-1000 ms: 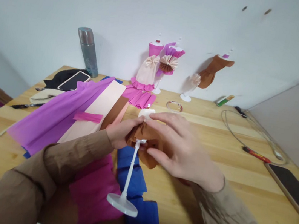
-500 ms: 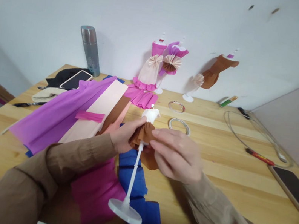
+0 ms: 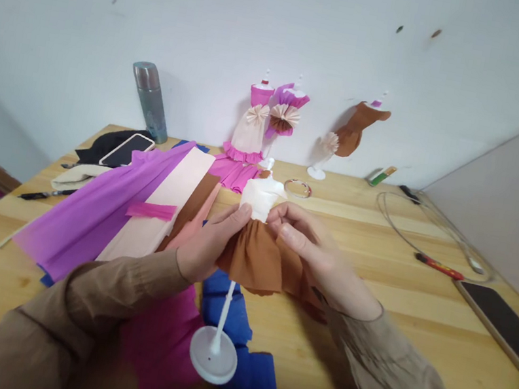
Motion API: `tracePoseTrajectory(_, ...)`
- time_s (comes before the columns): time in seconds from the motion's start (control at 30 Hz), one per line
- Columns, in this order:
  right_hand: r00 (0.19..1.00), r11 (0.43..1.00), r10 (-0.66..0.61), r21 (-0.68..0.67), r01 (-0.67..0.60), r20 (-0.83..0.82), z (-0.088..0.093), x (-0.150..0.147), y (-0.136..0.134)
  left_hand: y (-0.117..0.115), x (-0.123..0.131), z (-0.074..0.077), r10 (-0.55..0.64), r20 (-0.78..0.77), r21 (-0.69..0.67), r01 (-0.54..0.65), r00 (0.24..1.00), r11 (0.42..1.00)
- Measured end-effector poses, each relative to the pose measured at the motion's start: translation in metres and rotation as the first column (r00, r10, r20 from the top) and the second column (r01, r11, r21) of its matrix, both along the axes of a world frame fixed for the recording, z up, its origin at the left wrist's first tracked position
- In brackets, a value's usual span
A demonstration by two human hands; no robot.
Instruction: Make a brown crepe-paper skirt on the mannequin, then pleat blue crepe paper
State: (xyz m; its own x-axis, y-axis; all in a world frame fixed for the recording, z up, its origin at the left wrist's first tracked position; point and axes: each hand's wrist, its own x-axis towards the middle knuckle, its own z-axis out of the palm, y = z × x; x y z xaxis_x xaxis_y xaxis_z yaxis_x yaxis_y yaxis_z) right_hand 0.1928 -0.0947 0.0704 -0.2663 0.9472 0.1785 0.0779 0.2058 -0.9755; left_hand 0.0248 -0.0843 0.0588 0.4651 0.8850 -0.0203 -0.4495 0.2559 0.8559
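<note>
A miniature dress form (image 3: 259, 196) with a white-wrapped bodice is held up off the table, tilted, its round white base (image 3: 212, 360) toward me. A gathered brown crepe paper strip (image 3: 256, 264) hangs like a skirt from its waist. My left hand (image 3: 207, 239) is closed around the form's left side, thumb pressing the gathers at the waist. At the right side of the waist, my right hand (image 3: 319, 251) pinches the upper edge of the brown strip. The strip's loose end trails below my right hand, partly hidden.
Purple crepe paper (image 3: 106, 215), cream and brown strips lie at left, with blue paper (image 3: 257, 387) in front. Three dressed forms stand by the wall, including a brown-dressed one (image 3: 352, 130). A bottle (image 3: 151, 103), phone (image 3: 506, 329), tape ring (image 3: 297, 188) and cable (image 3: 380, 205) are around.
The dress form has tipped so its base's underside faces me more and its bodice shows more fully. The brown skirt has spread out toward the right, and my right hand has shifted up along the waist.
</note>
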Motion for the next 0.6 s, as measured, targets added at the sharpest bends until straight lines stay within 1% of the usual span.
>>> tracePoseTrajectory(0.1,1.000,1.000,0.026,-0.011,-0.026,0.000,0.007,0.000,-0.003,-0.002,-0.001,-0.002,0.010,-0.048,0.028,-0.009,0.999,1.000)
tracePoseTrajectory(0.2,0.999,0.998,0.045,-0.039,-0.044,0.024,0.011,0.001,-0.005,-0.002,-0.002,-0.004,-0.010,-0.070,0.040,0.012,0.998,0.999)
tracePoseTrajectory(0.3,0.998,0.997,0.026,-0.069,-0.022,0.064,0.012,0.000,-0.007,-0.002,-0.003,-0.006,-0.014,-0.086,0.073,0.020,0.996,0.997)
tracePoseTrajectory(0.43,0.998,0.997,-0.008,-0.077,0.012,0.060,0.013,-0.002,-0.010,-0.002,-0.004,-0.010,0.007,-0.122,0.095,0.004,0.993,0.996)
tracePoseTrajectory(0.6,0.998,0.998,0.023,-0.058,-0.020,0.061,0.014,-0.001,-0.009,-0.002,-0.003,-0.013,0.008,-0.128,0.104,0.006,0.992,0.995)
